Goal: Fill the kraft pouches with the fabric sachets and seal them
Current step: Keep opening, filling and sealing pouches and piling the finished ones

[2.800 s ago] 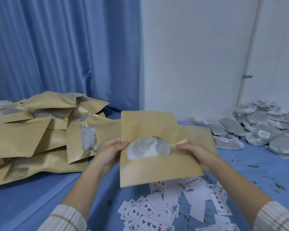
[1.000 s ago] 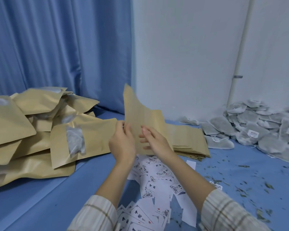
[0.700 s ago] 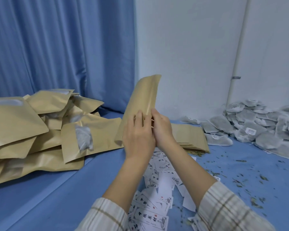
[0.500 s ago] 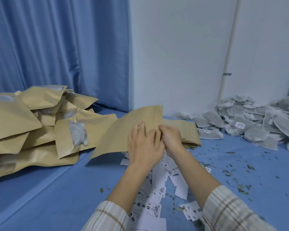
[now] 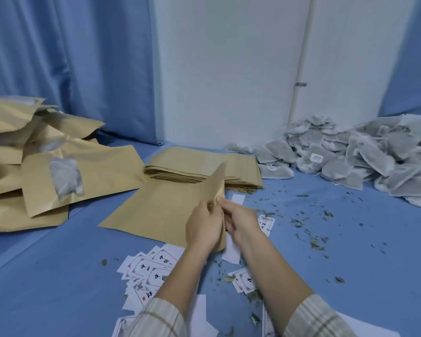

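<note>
Your left hand (image 5: 202, 226) covers the near right corner of the pouch (image 5: 161, 210), so that corner is hidden. Whether the mouth is parted or still flat is hard to tell; the right edge curls up toward the stack (image 5: 202, 164), showing a shiny inner lining. Print on the labels (image 5: 153, 268) is too blurred to read. Filled pouches (image 5: 58, 166) at left are cut off by the frame edge, as is the sachet pile (image 5: 374, 156) at right.

The pouch lies mostly flat on the blue surface (image 5: 46, 276), long axis running from near right to far left, raised edge at the right end under your hands. It sits just in front of the stack, overlapping some labels.

It is plain kraft brown, back side up, thin and flat, nothing visibly inside.

Left hand: fingers curled, pinching the pouch's right edge from the left side. Right hand (image 5: 241, 220): fingers curled, fingertips pinching the same edge from the right, thumb near the left hand's fingers. Hands are touching or nearly so.

Dry leaf bits (image 5: 311, 239) are scattered on the surface at right.
</note>
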A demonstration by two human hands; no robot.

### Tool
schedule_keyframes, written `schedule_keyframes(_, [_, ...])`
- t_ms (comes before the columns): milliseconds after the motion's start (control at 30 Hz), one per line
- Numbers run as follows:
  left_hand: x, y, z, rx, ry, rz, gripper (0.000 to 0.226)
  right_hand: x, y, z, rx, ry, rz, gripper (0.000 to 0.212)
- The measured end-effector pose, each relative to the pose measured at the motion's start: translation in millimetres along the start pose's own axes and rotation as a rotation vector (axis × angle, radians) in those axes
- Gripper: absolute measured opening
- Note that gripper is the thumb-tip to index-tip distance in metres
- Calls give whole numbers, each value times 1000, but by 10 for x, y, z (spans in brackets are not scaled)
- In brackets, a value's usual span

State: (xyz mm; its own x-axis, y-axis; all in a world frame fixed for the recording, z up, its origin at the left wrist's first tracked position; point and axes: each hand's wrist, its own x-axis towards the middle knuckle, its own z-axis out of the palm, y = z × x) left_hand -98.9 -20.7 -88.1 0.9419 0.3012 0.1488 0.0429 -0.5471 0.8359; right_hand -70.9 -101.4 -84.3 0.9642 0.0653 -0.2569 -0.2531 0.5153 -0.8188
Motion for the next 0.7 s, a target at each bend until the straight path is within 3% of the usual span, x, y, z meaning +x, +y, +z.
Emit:
schedule_keyframes(133, [45,-24,-29,-157,25,-64,26,55,64,-53,-28,-46,-17,6])
schedule_keyframes(300, [119,-68,-126,-326,91,-130,37,35,152,5,-301,-98,-136,5])
schedule_keyframes(500, [155,-105,-155,-532,-10,-166,36,21,148,-43,-255,-212,-95,22])
schedule_keyframes(700, [176,-99,-257,-587,-161,-213,35,22,146,-85,-259,-261,-110,25])
